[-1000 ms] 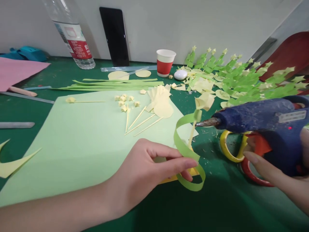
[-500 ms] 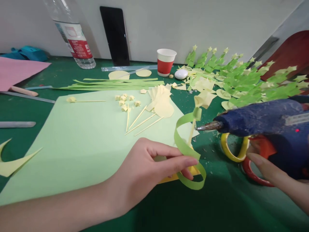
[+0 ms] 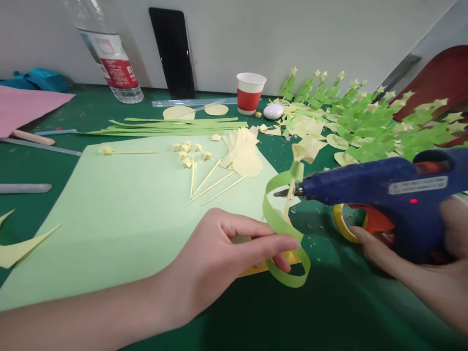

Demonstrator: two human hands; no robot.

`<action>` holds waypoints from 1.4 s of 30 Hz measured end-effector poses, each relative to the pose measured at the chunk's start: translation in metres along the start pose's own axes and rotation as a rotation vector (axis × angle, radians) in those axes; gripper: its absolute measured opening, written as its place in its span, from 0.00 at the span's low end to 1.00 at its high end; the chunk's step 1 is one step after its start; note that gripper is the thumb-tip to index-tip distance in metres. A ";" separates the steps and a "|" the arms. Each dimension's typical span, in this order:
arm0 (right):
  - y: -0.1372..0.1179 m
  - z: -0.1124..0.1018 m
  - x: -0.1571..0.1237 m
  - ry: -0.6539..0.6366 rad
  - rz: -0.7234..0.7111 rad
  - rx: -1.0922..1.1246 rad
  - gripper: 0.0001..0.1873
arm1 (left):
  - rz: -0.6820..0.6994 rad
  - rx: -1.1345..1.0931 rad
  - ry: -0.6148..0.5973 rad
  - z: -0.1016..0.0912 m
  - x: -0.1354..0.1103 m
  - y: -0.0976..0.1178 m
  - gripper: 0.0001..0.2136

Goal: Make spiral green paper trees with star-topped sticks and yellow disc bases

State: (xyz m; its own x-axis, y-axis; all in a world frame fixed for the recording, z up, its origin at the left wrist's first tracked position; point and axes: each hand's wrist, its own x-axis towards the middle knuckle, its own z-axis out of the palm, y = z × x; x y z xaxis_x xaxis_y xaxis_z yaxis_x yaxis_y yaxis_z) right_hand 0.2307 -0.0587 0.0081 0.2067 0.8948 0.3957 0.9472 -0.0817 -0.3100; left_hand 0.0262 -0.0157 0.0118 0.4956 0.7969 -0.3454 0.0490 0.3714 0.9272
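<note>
Left hand (image 3: pixel 230 248): fingertips pinched on a curling green paper strip (image 3: pixel 272 212), below a yellow paper flower (image 3: pixel 309 148) on its stick (image 3: pixel 287 210).
Right hand (image 3: pixel 431 282): wrapped round a blue glue gun (image 3: pixel 405 219), nozzle (image 3: pixel 298 190) at the stick.
Pale green sheet (image 3: pixel 135 195): toothpicks (image 3: pixel 212 187), folded paper stars (image 3: pixel 183 155).

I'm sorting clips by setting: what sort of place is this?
Likely a paper-craft worktable: a blue glue gun in the right hand, cut green paper strips, and small folded stars on a pale green sheet.

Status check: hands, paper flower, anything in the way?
Left hand pinching green strip. Right hand holding glue gun, nozzle by stick. Paper flower atop stick. Yellow ring close below gun.
</note>
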 end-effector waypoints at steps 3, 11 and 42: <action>0.011 0.000 0.009 0.092 -0.133 -0.127 0.20 | -0.008 0.013 0.013 0.000 0.000 0.001 0.10; 0.035 -0.007 0.048 -0.225 0.031 -0.255 0.28 | -0.019 0.074 0.066 0.001 -0.002 0.001 0.09; -0.054 -0.015 0.035 -0.315 -0.450 0.523 0.08 | 0.086 0.123 0.002 -0.003 -0.002 -0.009 0.12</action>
State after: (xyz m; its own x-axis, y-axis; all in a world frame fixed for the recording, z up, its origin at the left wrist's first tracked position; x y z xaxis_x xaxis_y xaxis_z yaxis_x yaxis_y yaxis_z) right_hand 0.1906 -0.0294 0.0516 -0.3267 0.8821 0.3394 0.6676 0.4696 -0.5778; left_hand 0.0222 -0.0191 0.0040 0.5011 0.8242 -0.2639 0.1124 0.2403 0.9642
